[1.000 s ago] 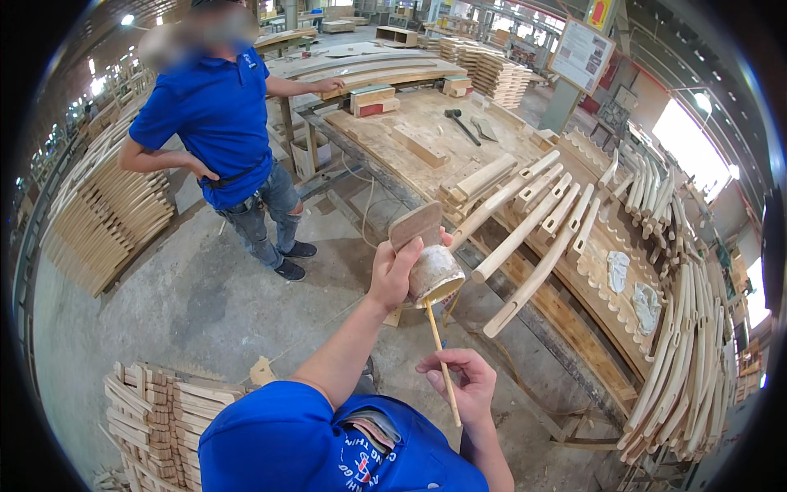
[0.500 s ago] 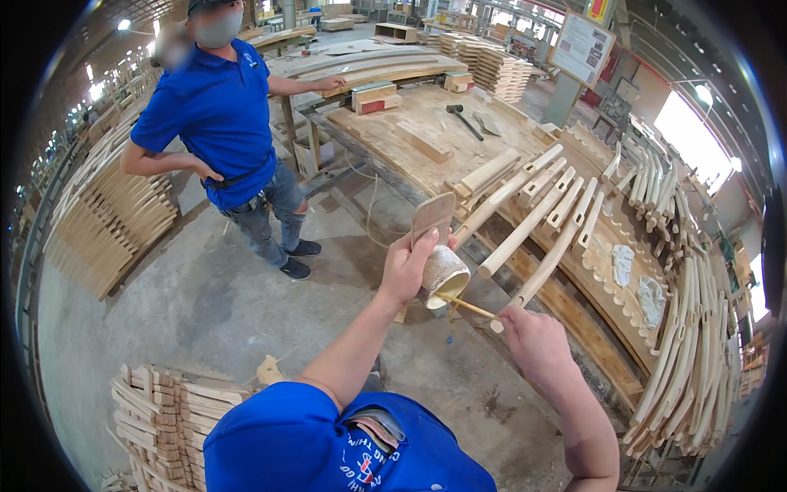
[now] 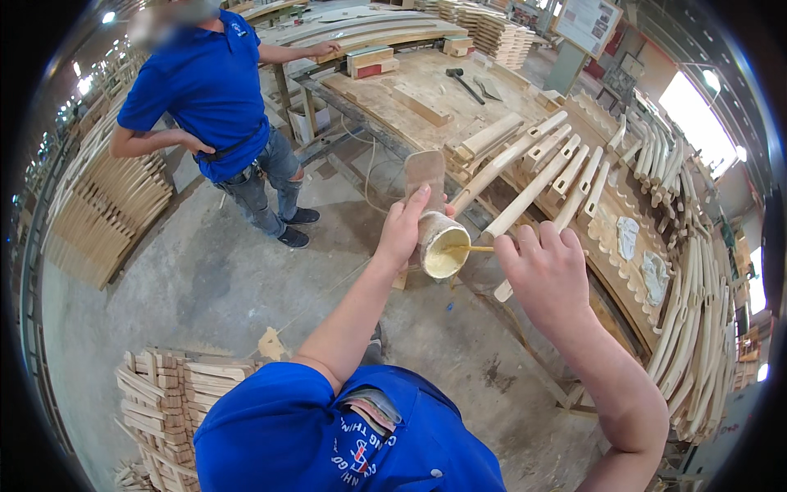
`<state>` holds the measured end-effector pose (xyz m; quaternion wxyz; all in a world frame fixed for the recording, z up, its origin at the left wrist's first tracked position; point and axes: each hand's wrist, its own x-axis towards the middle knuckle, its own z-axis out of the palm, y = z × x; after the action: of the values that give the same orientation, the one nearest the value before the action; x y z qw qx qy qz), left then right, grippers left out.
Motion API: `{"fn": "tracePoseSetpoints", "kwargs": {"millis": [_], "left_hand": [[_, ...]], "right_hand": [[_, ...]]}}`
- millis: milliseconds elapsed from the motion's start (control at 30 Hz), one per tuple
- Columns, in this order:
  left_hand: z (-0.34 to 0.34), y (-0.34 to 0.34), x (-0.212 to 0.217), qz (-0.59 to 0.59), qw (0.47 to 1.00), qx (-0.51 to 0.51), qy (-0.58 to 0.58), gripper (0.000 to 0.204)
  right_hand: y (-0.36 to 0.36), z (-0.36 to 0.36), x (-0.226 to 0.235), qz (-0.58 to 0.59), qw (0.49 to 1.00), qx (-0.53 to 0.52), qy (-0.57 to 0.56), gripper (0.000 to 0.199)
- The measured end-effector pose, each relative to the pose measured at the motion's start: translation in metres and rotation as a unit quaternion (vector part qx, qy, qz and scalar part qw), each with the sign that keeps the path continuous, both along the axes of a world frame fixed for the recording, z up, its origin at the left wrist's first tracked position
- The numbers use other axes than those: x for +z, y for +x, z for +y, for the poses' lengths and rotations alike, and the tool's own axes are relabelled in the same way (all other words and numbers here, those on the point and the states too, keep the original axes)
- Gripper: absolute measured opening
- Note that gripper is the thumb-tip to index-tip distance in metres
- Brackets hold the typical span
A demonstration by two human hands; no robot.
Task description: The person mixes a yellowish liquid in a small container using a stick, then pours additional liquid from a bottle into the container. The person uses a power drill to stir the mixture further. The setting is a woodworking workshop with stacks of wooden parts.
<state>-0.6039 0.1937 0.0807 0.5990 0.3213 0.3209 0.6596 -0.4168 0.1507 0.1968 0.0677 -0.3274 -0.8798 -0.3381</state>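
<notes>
My left hand [image 3: 400, 234] is wrapped round a small whitish cup [image 3: 432, 226], tilted so its mouth faces me. Pale yellow, glue-like paste [image 3: 443, 261] coats the inside. The same hand keeps a flat, round-cornered wooden piece [image 3: 424, 170] upright against the cup. My right hand [image 3: 545, 275] is closed on a thin yellowish stick [image 3: 480, 248], whose far end dips into the cup's mouth. Just beyond my hands, round wooden rails [image 3: 518, 209], several with slots near their ends, lie side by side along the bench.
A wooden workbench [image 3: 393, 80] bears a black mallet [image 3: 465, 85] and a wood block [image 3: 422, 105]. Bundled curved wood parts [image 3: 697, 320] stand at right, stacked slats [image 3: 164, 410] at lower left. A person in a blue shirt [image 3: 201, 90] stands at left, one hand on the far bench.
My right hand has risen with the stick, which now lies nearly level in the cup. The cup's mouth has turned further toward me. The view has shifted slightly.
</notes>
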Motion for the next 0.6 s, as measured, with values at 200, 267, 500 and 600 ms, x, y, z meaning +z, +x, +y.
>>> {"fn": "tracePoseSetpoints", "kwargs": {"millis": [200, 267, 500, 600], "left_hand": [[0.002, 0.001, 0.0, 0.041, 0.999, -0.027, -0.008, 0.043], [0.003, 0.005, -0.001, 0.049, 0.998, -0.034, -0.021, 0.043], [0.022, 0.009, -0.009, 0.013, 0.989, -0.122, -0.083, 0.046], [0.038, 0.008, -0.004, 0.018, 0.978, -0.179, -0.108, 0.047]], "right_hand": [[0.008, 0.001, 0.0, -0.025, 0.999, -0.01, 0.02, 0.011], [0.007, 0.002, -0.002, -0.02, 0.999, 0.006, 0.024, 0.01], [0.022, 0.012, 0.014, 0.018, 0.991, 0.116, 0.062, 0.011], [0.039, 0.019, 0.028, -0.02, 0.992, 0.09, 0.083, 0.013]]}}
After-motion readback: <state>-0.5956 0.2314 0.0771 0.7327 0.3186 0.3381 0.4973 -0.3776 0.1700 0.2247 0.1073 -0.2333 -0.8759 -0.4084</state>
